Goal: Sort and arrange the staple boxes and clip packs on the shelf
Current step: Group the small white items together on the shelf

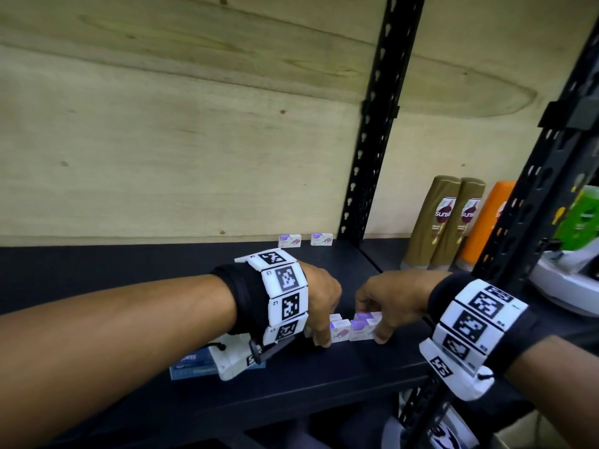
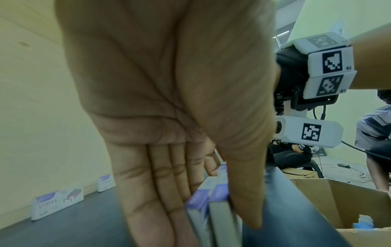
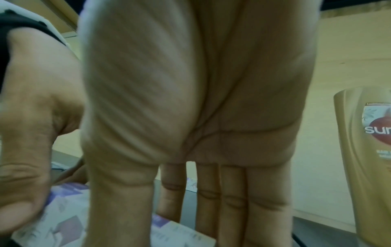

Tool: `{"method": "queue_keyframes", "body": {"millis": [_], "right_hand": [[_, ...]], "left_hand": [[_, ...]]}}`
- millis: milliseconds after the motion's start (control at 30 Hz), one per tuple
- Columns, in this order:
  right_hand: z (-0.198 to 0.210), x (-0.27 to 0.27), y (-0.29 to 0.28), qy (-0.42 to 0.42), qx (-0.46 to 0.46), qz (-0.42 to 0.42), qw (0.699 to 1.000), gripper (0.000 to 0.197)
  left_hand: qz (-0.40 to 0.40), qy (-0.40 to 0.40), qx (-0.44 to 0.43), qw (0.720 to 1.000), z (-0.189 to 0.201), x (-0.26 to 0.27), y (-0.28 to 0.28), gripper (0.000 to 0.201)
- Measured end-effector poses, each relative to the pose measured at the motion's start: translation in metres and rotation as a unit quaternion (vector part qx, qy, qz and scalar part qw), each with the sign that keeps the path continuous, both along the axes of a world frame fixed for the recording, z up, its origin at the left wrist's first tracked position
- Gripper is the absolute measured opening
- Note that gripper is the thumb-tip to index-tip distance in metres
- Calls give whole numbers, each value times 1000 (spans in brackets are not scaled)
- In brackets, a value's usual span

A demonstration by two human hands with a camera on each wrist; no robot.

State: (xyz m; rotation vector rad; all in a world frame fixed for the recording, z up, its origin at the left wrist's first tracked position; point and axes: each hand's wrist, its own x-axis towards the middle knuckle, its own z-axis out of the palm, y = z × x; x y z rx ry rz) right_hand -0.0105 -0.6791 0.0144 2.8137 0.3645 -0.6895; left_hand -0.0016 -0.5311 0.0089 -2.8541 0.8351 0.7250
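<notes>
Lower centre of the head view: black shelf (image 1: 194,264) runs left to right, with both hands down on it near the front edge. Between them sits a short row of small white-and-purple staple boxes (image 1: 351,328), its long axis running left-right across the frame, parallel to the shelf's front edge.

Left hand (image 1: 319,299) caps the row's left end, fingers straight behind the boxes and thumb down on the near side (left wrist view shows the box ends pinched between thumb and fingers). Right hand (image 1: 385,301) caps the right end, fingers down behind and thumb on the front, gripping the last boxes. So the row lies directly between the two hands, each touching its own end; neither is clearly nearer.

Two more staple boxes (image 1: 304,240) stand upright against the back wall, above the hands in frame and well apart from the row. My guess: the row gets squeezed and slid back toward them.

A blue pack (image 1: 191,364) lies flat lower left, under the left wrist. Shampoo bottles (image 1: 450,222) stand at right.
</notes>
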Motion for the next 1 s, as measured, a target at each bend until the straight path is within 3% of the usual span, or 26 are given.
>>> {"method": "queue_keyframes", "body": {"millis": [233,667,1000], "right_hand": [[0,-2,3,-7,24,29,999,44],[-1,-1,2,-1,39,35,999,47],[30,13,3,30,30,0,999,54]], "left_hand": [[-19,-57,5,998,2,-7,-7,38],[-13,-63,-12,998,2,-12,-6,41],[-7,-74,-82,994,8,8,16,40]]}}
